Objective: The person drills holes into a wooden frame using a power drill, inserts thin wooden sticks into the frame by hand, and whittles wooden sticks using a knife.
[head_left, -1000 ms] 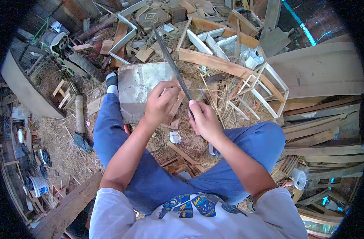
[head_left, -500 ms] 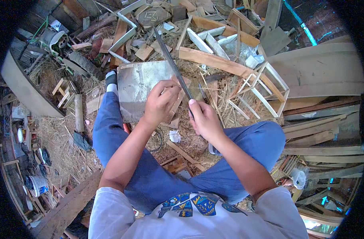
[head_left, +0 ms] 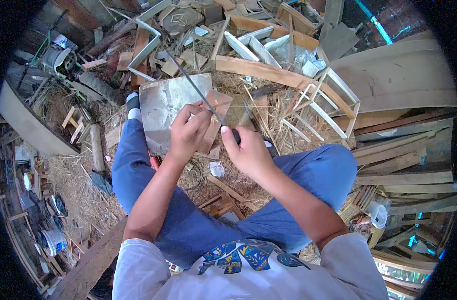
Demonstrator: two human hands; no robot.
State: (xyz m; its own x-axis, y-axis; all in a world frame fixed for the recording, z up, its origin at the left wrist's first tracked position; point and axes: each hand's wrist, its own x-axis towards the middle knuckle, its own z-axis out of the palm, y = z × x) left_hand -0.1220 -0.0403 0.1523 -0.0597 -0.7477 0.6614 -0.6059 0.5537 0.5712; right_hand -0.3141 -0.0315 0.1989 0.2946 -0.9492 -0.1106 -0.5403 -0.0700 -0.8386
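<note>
My right hand (head_left: 246, 150) is closed round the black handle of a long, narrow dark blade (head_left: 189, 80), probably a machete. The blade slants up and left from the fist, seen nearly edge-on. Close beside it, my left hand (head_left: 188, 131) has its fingers curled in a pinch. A thin pale strip (head_left: 238, 106) appears to run rightward from those fingers, behind the blade; its held end is hidden. Below both hands lies a worn, whitish board (head_left: 163, 102), with a brown wood piece (head_left: 219, 100) at its right side.
Straw and wood shavings cover the ground between my legs (head_left: 313, 172). A curved wooden frame (head_left: 268, 72) with white slats stands ahead right. Stacked planks (head_left: 403, 177) line the right side, and a motor-like machine (head_left: 63, 62) sits at the upper left.
The blade has turned from showing its flat side to nearly edge-on, and its tip has shifted left. Both hands have moved slightly left. The view has shifted a little too.
</note>
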